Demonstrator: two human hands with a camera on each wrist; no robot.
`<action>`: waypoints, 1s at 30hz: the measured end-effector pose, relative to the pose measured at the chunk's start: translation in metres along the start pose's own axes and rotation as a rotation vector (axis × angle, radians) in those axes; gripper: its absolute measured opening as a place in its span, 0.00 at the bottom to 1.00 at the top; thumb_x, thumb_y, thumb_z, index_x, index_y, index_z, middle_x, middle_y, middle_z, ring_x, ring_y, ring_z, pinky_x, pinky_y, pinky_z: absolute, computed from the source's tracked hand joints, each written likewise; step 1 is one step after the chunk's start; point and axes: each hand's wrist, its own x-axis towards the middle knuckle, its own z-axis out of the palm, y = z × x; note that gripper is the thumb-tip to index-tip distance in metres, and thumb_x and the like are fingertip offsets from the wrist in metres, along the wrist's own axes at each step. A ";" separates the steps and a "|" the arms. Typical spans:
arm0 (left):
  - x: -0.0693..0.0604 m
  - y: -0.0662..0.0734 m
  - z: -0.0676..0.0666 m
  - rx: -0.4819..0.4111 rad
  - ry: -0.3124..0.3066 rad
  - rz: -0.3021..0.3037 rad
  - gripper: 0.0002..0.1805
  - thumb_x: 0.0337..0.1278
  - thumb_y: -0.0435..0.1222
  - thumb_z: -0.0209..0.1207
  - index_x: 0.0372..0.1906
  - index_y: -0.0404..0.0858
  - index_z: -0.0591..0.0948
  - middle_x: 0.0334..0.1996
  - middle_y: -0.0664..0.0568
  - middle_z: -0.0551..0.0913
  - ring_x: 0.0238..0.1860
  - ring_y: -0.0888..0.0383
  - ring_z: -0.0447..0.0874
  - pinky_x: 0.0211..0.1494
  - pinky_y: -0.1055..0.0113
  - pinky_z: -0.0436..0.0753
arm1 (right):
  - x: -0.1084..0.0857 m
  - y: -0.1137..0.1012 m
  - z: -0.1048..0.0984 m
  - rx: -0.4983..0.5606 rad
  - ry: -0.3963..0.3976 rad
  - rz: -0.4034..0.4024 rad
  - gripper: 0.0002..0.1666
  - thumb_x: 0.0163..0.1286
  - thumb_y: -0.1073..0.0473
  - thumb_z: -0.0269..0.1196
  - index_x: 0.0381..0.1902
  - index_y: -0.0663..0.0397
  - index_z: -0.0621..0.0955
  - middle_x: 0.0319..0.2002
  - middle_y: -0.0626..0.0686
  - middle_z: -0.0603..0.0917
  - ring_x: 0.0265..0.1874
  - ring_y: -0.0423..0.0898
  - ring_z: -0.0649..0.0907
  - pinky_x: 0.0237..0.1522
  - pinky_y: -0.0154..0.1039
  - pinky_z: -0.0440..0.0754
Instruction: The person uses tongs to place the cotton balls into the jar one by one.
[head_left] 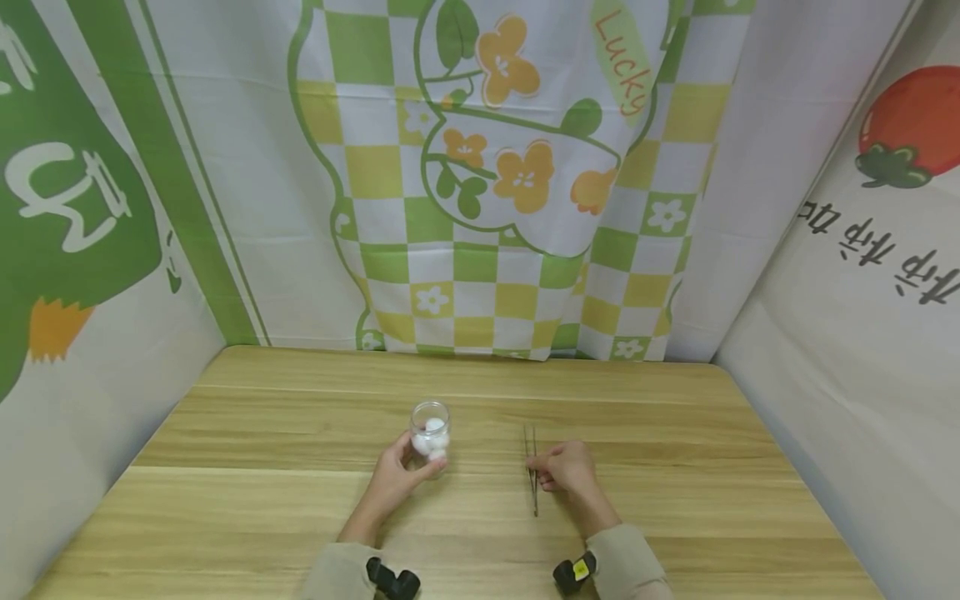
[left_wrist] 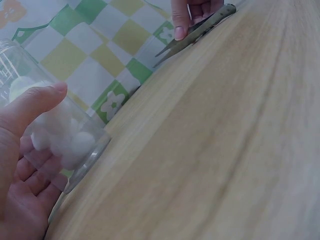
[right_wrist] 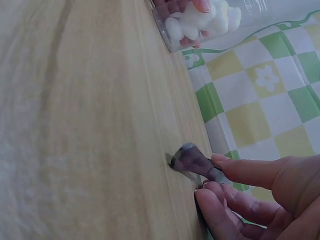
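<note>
A clear jar (head_left: pixel 430 407) with several white cotton balls (head_left: pixel 431 444) inside stands upright on the table, its mouth uncovered. My left hand (head_left: pixel 392 482) grips it from the left, thumb on the near side and fingers behind the glass. To the right, my right hand (head_left: pixel 570 467) pinches metal tweezers (head_left: pixel 535 502) between thumb and fingers. Their two tips point away from me, spread apart, and the joined end lies toward me. In the right wrist view the joined end (right_wrist: pixel 187 155) is close to the tabletop; whether it touches I cannot tell.
The wooden table (head_left: pixel 675 433) stretches out around both hands. A checked, flowered curtain (head_left: pixel 480 275) hangs along its far edge. Printed cloth walls (head_left: pixel 847 350) rise on both sides. Each wrist bears a black camera (head_left: pixel 573 575).
</note>
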 end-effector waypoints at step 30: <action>0.000 0.006 -0.004 0.216 -0.095 0.049 0.44 0.48 0.38 0.70 0.71 0.35 0.64 0.65 0.37 0.73 0.67 0.39 0.71 0.72 0.44 0.70 | 0.005 -0.002 -0.017 -0.151 0.063 -0.122 0.09 0.58 0.66 0.67 0.29 0.71 0.81 0.15 0.51 0.80 0.13 0.38 0.77 0.16 0.29 0.80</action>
